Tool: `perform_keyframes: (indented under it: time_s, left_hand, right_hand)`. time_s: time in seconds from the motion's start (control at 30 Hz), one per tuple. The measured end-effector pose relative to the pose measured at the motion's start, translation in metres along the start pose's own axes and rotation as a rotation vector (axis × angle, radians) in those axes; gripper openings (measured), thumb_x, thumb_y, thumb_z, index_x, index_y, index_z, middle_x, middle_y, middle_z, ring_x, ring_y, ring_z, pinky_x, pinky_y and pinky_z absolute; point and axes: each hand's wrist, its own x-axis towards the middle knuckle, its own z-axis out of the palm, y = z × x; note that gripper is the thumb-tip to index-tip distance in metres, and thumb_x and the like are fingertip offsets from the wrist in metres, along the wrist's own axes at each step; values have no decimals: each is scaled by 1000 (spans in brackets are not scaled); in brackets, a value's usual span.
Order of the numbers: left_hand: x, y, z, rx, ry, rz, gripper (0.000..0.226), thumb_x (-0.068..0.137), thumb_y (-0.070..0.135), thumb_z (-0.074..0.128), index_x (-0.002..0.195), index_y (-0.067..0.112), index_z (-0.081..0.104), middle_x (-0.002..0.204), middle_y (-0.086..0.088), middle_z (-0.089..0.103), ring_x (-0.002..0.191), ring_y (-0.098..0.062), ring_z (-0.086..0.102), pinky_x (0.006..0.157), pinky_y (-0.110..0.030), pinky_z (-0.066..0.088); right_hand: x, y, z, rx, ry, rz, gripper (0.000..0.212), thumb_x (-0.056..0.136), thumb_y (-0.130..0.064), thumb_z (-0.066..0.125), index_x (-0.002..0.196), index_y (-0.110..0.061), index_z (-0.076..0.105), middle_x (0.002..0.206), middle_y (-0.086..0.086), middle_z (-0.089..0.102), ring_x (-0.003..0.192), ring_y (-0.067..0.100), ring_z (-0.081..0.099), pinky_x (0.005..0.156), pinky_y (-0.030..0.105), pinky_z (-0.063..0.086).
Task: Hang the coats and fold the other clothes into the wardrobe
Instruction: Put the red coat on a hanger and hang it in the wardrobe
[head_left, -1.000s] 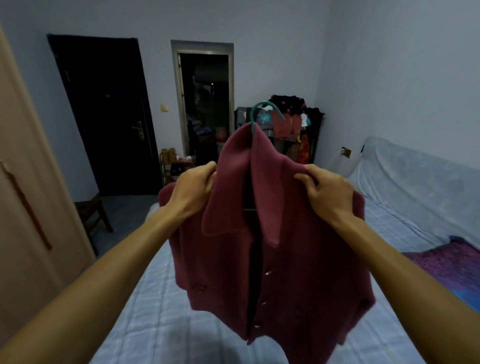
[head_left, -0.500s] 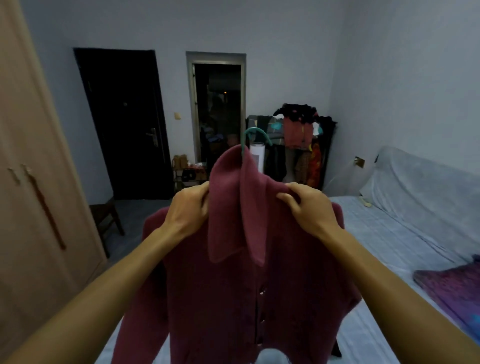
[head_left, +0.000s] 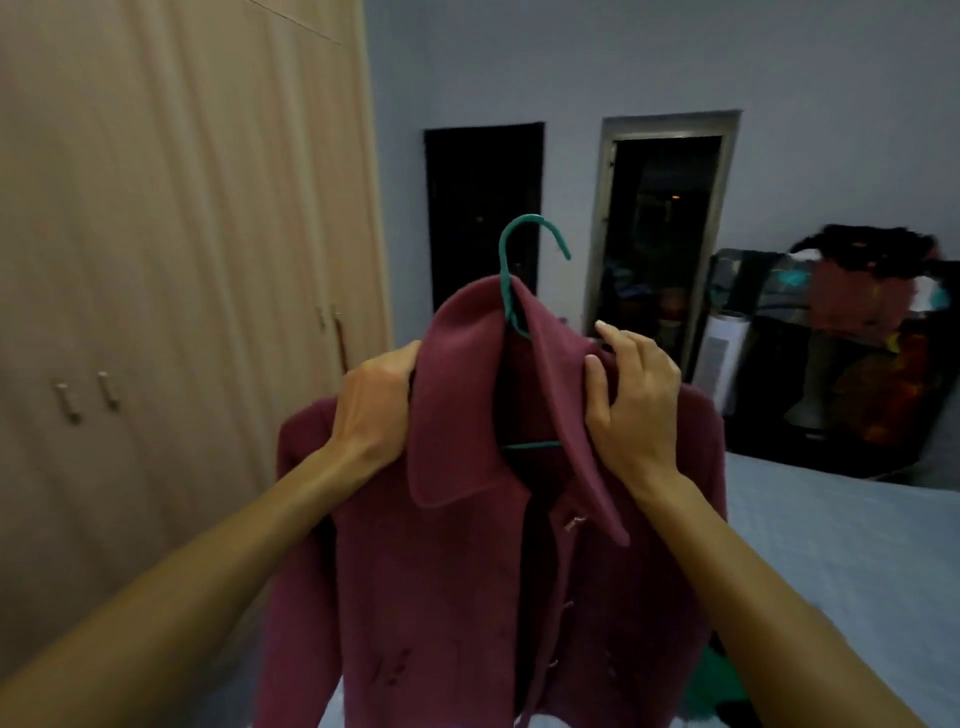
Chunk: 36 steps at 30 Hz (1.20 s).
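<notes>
Both hands, left hand (head_left: 376, 402) and right hand (head_left: 631, 395), grip the soft, limp coat (head_left: 457, 545) at its shoulders over the hanger (head_left: 524, 260), the firmest hold

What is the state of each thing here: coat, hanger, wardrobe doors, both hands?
coat: on the hanger, held up in the air.
hanger: inside the coat, hook free.
wardrobe doors: closed.
left hand: grips the coat's shoulder.
right hand: holds the coat's other shoulder.

1 coat (head_left: 457, 571), 1 hngr (head_left: 506, 244), 2 hands (head_left: 371, 405) (head_left: 631, 395)
</notes>
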Motion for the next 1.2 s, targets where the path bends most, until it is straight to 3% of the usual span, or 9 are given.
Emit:
perform_keyframes:
  time_s: [0.23,0.33,0.43,0.57,0.67,0.77,0.9,1.1,1.2]
  left_hand:
    - [-41,-28,-97,207,130,-137,15,83,14,46,81,12,61,82,-13,70,74,-29,64,60,-29,29]
    - [-60,-36,-147,273,173,-179,19,83,19,42,75,14,58,76,-13,69,69,-32,64,57,-32,33]
    - [-79,-41,-199,362,223,-196,23,82,18,43,83,9,64,83,-16,71,75,-33,65,58,-34,38]
    - [-113,-45,-269,457,258,-231,30,82,25,39,86,11,65,84,-14,71,77,-33,65,60,-33,36]
    - [-144,-48,-324,553,268,-283,23,81,18,45,84,8,65,80,-19,70,73,-37,63,61,-29,28]
    - [-177,-58,-382,641,258,-363,23,83,20,43,85,10,63,77,-16,69,73,-38,63,59,-34,36]
    - [-220,-61,-461,696,290,-423,49,75,38,25,86,10,64,76,-13,69,71,-36,63,64,-43,48]
    - [-261,-66,-564,898,291,-534,23,84,14,39,83,10,62,70,-10,65,65,-34,59,58,-35,37]
    - [-272,-70,-609,1016,296,-589,18,89,5,44,87,8,62,76,-11,67,69,-36,59,60,-34,32]
  right_hand:
    - [3,-92,43,211,-68,-81,36,96,-32,43,124,-14,57,116,6,60,109,23,53,103,42,35]
    - [5,-143,49,283,-80,-150,37,96,-32,42,124,-13,57,116,6,61,109,21,52,103,41,35]
    - [3,-194,52,365,-113,-215,33,96,-29,45,122,-14,59,115,5,61,108,21,53,101,38,37]
    - [-12,-262,57,474,-162,-268,28,94,-23,49,118,-13,60,112,5,61,105,21,55,96,38,41]
    - [-33,-320,60,526,-210,-271,30,94,-24,48,119,-13,59,114,5,60,104,22,55,95,35,38]
    - [-56,-381,63,587,-237,-297,32,94,-25,47,121,-13,59,117,4,61,104,24,56,95,37,40]
    - [-78,-466,65,719,-262,-331,33,95,-28,43,118,-12,60,115,5,63,102,27,59,91,44,46]
    - [-108,-584,61,917,-365,-414,36,95,-33,39,121,-16,59,117,3,63,105,22,59,94,41,46]
    - [-112,-636,65,985,-407,-433,36,96,-32,41,122,-17,59,116,1,63,106,17,57,95,28,43]
